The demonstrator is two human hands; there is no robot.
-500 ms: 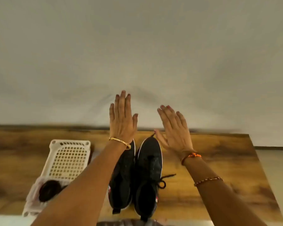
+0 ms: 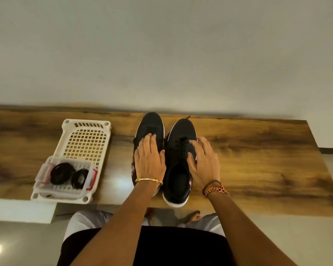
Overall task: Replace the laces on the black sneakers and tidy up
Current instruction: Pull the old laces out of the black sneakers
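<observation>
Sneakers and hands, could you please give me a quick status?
Left hand flat on left sneaker. Right hand on right sneaker, fingers at laces. Nothing in the way.

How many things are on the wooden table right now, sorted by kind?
Black sneakers: 2, left sneaker and right sneaker
White basket: 1
Clear plastic container: 1
Black lace coils: 2, large coil and small coil, both in the container
Total: 6

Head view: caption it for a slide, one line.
Left hand and right hand rest on a pair of black sneakers on a wooden table, beside a white basket.
</observation>
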